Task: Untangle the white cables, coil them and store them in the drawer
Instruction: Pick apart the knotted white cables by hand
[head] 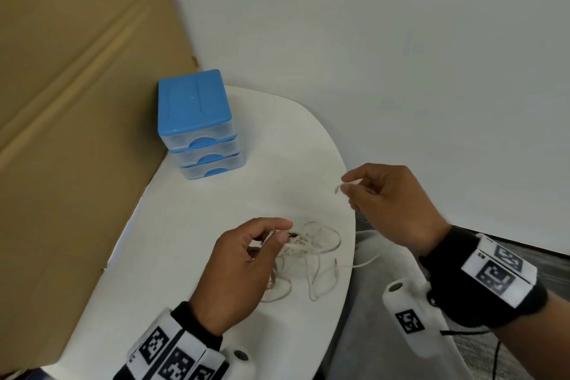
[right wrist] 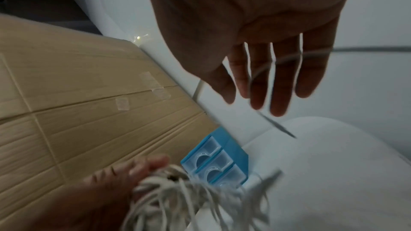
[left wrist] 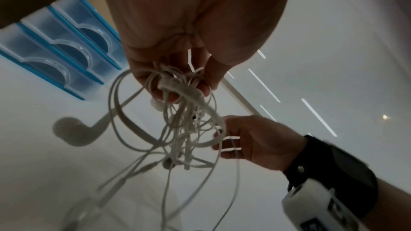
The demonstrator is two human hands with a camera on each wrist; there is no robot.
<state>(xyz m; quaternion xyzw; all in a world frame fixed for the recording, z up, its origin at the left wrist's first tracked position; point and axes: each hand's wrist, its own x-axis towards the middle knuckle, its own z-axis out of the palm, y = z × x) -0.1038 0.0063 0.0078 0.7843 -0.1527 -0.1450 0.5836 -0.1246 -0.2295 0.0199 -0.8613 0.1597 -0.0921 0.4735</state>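
A tangle of thin white earphone cables (head: 311, 244) lies on the white table (head: 216, 210) near its right edge. My left hand (head: 283, 231) pinches the knotted part of the tangle between thumb and fingers; in the left wrist view several loops (left wrist: 184, 129) hang from those fingertips (left wrist: 164, 94). Up and to the right, my right hand (head: 347, 185) holds one loose cable strand (head: 337, 188) between thumb and forefinger. The right wrist view is blurred, with that strand (right wrist: 286, 57) crossing the fingers. The blue-topped three-drawer unit (head: 197, 126) stands at the back left, all drawers closed.
A large cardboard sheet (head: 77, 102) leans along the table's left side, right behind the drawer unit. A white wall (head: 370, 40) closes the back. One cable end (head: 367, 262) hangs over the table's right edge, above the person's light clothing (head: 370, 333).
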